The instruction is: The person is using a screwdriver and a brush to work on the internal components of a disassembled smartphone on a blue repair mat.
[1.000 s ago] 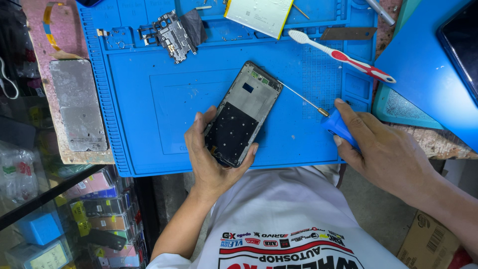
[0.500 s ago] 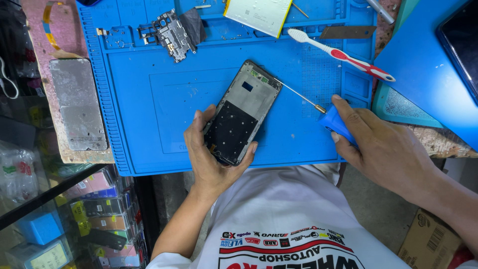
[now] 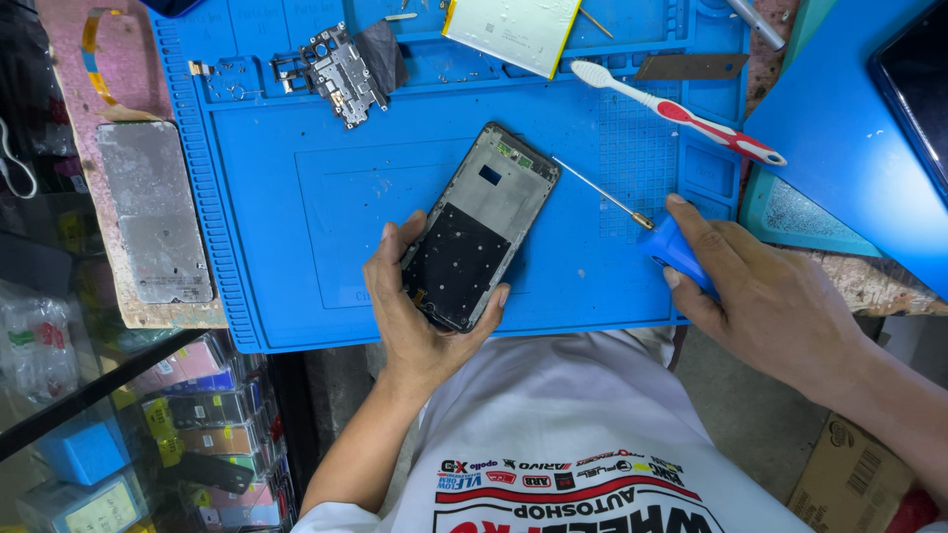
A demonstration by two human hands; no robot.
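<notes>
Opened phone frame (image 3: 479, 229) lying tilted on blue repair mat (image 3: 286, 197), lower end gripped by left hand (image 3: 420, 311), thumb and fingers wrapped around its edges. Blue-handled screwdriver (image 3: 664, 237) grasped in right hand (image 3: 765, 296), thin shaft pointing toward frame's top right corner, tip just beside it. Red-white toothbrush (image 3: 681, 114) above, metal bracket part (image 3: 341, 69) top left, grey back plate (image 3: 153, 212) off mat at left

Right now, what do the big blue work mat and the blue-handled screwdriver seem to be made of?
The big blue work mat looks like matte silicone or rubber: moulded compartments and raised ridges. The blue-handled screwdriver in the right hand has a thin shiny shaft, probably steel, and a smooth handle, likely plastic.
</notes>
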